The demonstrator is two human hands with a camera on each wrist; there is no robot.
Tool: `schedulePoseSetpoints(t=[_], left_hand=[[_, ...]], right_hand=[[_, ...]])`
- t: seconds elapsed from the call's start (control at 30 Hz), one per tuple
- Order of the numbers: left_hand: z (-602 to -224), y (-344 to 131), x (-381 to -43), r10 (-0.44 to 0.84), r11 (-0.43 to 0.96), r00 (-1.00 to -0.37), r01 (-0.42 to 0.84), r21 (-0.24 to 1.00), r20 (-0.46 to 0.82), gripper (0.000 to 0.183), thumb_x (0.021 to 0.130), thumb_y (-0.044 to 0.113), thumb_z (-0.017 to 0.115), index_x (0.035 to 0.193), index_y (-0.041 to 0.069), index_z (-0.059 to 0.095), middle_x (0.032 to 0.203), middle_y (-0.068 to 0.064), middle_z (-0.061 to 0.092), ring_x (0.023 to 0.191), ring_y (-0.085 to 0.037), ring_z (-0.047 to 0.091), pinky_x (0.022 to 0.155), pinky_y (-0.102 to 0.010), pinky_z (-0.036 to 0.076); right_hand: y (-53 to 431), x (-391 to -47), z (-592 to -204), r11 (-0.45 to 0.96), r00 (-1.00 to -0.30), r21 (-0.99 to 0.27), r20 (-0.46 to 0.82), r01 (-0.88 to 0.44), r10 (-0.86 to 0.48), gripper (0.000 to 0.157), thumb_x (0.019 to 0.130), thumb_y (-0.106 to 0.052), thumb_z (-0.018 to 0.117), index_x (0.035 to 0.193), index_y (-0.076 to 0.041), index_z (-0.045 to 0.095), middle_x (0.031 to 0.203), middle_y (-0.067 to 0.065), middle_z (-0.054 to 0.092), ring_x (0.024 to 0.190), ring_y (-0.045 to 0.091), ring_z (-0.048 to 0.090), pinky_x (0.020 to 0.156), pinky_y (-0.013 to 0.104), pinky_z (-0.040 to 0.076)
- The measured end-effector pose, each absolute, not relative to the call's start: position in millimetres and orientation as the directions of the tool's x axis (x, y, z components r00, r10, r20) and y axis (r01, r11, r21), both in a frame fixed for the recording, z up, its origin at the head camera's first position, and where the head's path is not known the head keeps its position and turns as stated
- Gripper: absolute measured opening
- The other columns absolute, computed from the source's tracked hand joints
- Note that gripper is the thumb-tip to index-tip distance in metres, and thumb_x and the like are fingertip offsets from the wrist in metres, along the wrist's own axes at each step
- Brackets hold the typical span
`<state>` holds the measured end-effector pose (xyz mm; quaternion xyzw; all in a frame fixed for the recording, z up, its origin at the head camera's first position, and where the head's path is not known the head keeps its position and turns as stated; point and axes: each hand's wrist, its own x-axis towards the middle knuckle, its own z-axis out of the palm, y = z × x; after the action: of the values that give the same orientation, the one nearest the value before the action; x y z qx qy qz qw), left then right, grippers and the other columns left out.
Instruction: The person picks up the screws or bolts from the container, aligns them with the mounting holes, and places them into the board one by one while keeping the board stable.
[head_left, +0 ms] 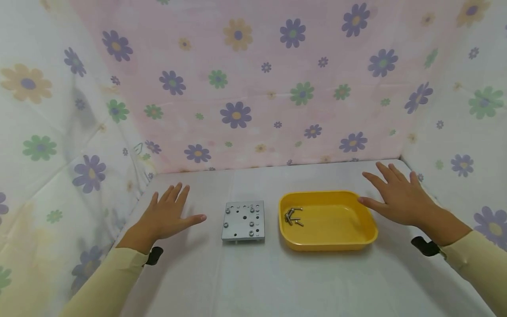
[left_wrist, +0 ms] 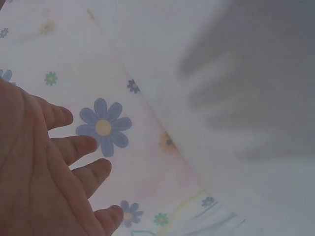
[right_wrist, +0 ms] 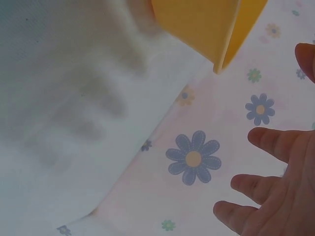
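Both hands are spread with nothing in them. On the left, the left hand [head_left: 164,219] hovers over the white table, its thumb pointing toward a square silver metal plate [head_left: 237,215]. That plate has several holes, with several socket-head screws standing in some of them. The right hand [head_left: 402,200] hangs in the air beside the right end of a yellow tray [head_left: 328,244], its thumb tip near the rim. Several small screws [head_left: 292,216] lie in the tray's left end. In the right wrist view, a corner of the yellow tray [right_wrist: 197,29] shows above the spread fingers.
A white cloth covers the table [head_left: 253,281]. Flower-patterned fabric [head_left: 253,88] stands as a wall behind it and along both sides. Dark bands [head_left: 154,255] sit at the wrists, by the cream sleeves.
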<state>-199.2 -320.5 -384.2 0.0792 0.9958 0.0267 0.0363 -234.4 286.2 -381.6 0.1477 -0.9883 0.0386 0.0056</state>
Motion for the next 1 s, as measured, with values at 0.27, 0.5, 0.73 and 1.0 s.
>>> schedulePoseSetpoints(t=[0.27, 0.5, 0.73, 1.0], left_hand=[[-392.7, -312.2, -201.3, 0.190, 0.978, -0.980, 0.184, 0.097, -0.054, 0.123, 0.082, 0.094, 0.040, 0.166, 0.006, 0.017, 0.170, -0.023, 0.019, 0.156, -0.046, 0.018, 0.122, -0.071, 0.005], [-405.0, -302.0, -204.2, 0.193, 0.971, -0.981, 0.186, 0.149, -0.033, 0.124, 0.080, 0.095, 0.041, 0.165, 0.007, 0.021, 0.169, -0.021, 0.026, 0.155, -0.043, 0.024, 0.124, -0.066, 0.012], [-414.3, -293.2, -206.0, 0.204, 0.963, -0.979, 0.199, 0.184, -0.003, 0.122, 0.080, 0.095, 0.043, 0.164, 0.009, 0.025, 0.167, -0.018, 0.032, 0.153, -0.042, 0.031, 0.121, -0.065, 0.026], [-427.0, -283.9, -206.8, 0.216, 0.944, -0.976, 0.210, 0.255, 0.004, 0.119, 0.080, 0.092, 0.050, 0.164, 0.011, 0.027, 0.165, -0.016, 0.036, 0.150, -0.042, 0.037, 0.118, -0.065, 0.032]], right_hand=[[276.1, -235.4, -380.8, 0.942, -0.949, -0.116, 0.048, -0.315, -0.311, 0.092, 0.095, -0.075, 0.049, 0.162, -0.014, 0.034, 0.170, 0.028, 0.013, 0.149, 0.059, 0.017, 0.111, 0.084, 0.003], [266.6, -239.4, -376.3, 0.924, -0.929, -0.110, 0.100, -0.366, -0.356, 0.085, 0.096, -0.073, 0.051, 0.157, -0.014, 0.043, 0.168, 0.025, 0.021, 0.149, 0.054, 0.024, 0.113, 0.082, 0.009], [257.8, -241.6, -376.5, 0.906, -0.906, -0.086, 0.129, -0.414, -0.402, 0.078, 0.098, -0.069, 0.053, 0.152, -0.013, 0.050, 0.163, 0.027, 0.030, 0.143, 0.054, 0.036, 0.112, 0.078, 0.022], [254.3, -243.3, -381.2, 0.897, -0.897, -0.094, 0.147, -0.432, -0.417, 0.071, 0.097, -0.062, 0.061, 0.146, -0.012, 0.056, 0.152, 0.024, 0.045, 0.133, 0.049, 0.047, 0.103, 0.071, 0.041]])
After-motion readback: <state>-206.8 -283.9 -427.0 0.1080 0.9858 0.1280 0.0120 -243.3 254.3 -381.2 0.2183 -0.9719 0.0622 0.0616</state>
